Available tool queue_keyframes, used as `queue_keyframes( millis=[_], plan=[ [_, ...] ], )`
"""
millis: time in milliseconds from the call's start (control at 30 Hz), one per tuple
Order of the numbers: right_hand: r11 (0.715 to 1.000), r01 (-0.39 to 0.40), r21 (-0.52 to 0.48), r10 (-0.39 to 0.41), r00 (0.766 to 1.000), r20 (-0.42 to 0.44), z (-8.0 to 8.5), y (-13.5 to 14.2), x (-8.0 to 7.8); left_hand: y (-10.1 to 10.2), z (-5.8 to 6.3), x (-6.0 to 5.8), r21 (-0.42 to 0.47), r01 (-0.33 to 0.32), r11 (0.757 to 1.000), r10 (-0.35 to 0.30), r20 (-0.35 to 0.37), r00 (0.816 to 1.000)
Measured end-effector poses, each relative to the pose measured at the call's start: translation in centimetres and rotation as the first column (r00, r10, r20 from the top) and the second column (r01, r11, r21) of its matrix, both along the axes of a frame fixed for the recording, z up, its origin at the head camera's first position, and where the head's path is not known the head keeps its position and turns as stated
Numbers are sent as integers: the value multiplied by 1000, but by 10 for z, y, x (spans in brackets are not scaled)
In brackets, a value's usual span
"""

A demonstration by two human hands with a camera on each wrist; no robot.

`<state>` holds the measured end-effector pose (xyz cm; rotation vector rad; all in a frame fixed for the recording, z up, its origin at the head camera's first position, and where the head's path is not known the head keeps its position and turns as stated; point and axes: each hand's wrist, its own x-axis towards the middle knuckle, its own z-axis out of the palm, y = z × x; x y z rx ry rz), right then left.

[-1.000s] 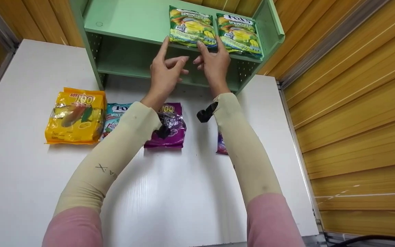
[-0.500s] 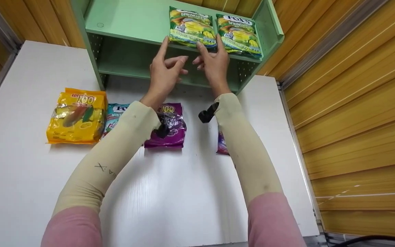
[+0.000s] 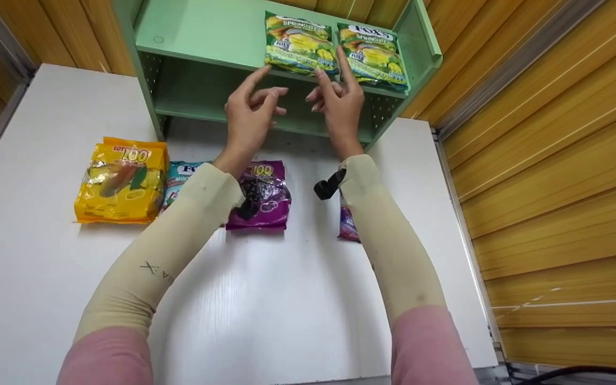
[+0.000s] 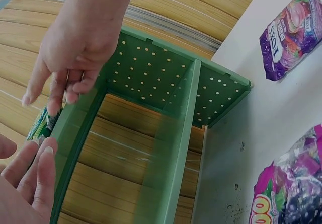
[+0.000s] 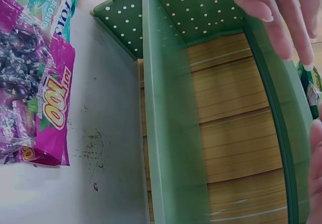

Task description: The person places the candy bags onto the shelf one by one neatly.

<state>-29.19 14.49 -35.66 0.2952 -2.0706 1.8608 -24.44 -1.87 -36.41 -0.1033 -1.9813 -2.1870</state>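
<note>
In the head view, our left hand (image 3: 248, 117) and right hand (image 3: 344, 109) reach up to the front of the green shelf (image 3: 201, 35). Neither grips anything: forefingers and thumbs are extended, the other fingers loosely bent. On the top board lie the left candy bag (image 3: 300, 43) and the right candy bag (image 3: 373, 56), side by side. Our right forefinger reaches the narrow gap between them; our left forefinger is at the left one's front corner, and we cannot tell whether it touches. We would do best to nudge lightly and evenly from both sides, so the soft packet neither crumples nor bumps its neighbour. The board's front edge runs just beneath both packets, and the side wall (image 3: 420, 45) leaves us little room on the right; there is more to the left. Our forearms should stay high over the yellow bag (image 3: 118, 182) and purple bag (image 3: 275, 195) on the table (image 3: 286, 310).

In the left wrist view, a sliver of green packet shows between our two hands' fingertips.

The right wrist view shows room beneath the top board; contact there is unclear too.
</note>
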Motion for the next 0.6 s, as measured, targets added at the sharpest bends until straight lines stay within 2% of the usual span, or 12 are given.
queue_keyframes(
  millis=[167, 367, 600],
  plan=[
    [996, 81, -23, -82, 994, -68, -3, 2, 5, -5, -5, 1, 1, -22, 1000, 22, -30, 999],
    [994, 106, -32, -110, 983, -149, -11, 5, 14, -10, -27, -7, 24, -33, 999, 34, -65, 997],
    [998, 59, -24, -61, 994, -87, -20, 5, 29, -14, -38, 1, -49, -49, 998, 45, -71, 996]
  ],
)
